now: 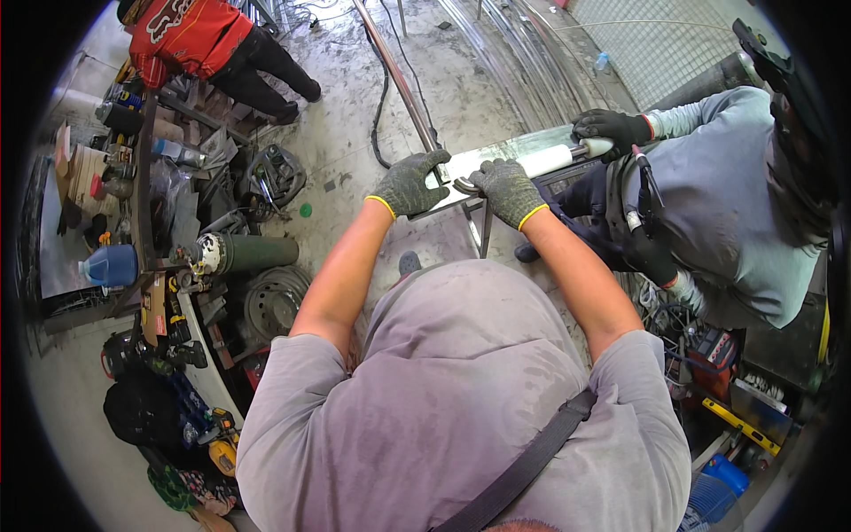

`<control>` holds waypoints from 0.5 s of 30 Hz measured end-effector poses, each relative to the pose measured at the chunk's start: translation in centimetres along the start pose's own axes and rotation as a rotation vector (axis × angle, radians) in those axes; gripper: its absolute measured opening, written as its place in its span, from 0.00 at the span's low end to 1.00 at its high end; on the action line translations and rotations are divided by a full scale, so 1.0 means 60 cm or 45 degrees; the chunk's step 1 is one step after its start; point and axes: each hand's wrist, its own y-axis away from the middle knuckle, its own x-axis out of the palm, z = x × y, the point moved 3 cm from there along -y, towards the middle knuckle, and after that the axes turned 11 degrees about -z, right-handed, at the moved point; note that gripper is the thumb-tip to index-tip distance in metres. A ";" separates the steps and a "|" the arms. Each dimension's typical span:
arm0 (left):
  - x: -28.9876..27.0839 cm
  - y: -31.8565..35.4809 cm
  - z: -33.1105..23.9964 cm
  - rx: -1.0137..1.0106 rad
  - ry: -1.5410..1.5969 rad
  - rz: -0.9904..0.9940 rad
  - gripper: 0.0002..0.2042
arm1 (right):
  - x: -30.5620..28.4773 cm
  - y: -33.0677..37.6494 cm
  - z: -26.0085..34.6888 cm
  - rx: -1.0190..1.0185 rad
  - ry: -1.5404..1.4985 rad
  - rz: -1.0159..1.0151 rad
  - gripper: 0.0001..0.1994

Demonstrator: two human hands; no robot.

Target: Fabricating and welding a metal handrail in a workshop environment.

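while the right hand (511,192) curls its fingers onto a metal ring (464,188), the left hand (408,184) is beside a long metal tube (401,84), its grip impossible to tell.

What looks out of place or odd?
A small green round spot stands out on the stained floor, left of the left hand; can't tell what it is. A black cable snakes loosely beside the long metal tube, possibly a trip hazard.
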 end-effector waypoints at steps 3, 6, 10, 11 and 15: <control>-0.009 -0.012 0.012 -0.074 0.052 0.204 0.31 | -0.002 -0.004 0.013 0.019 0.009 0.036 0.10; -0.017 -0.017 0.006 -0.116 0.096 0.257 0.32 | 0.001 -0.006 0.016 -0.020 0.052 0.098 0.10; -0.001 -0.009 0.010 -0.147 0.206 0.154 0.32 | -0.002 -0.005 0.020 -0.029 0.064 0.077 0.10; 0.006 -0.010 0.012 -0.148 0.209 0.154 0.32 | -0.002 -0.004 0.020 -0.034 0.082 0.075 0.10; 0.037 -0.033 0.078 -0.726 0.538 -0.230 0.26 | -0.005 -0.002 0.024 -0.039 0.055 0.005 0.11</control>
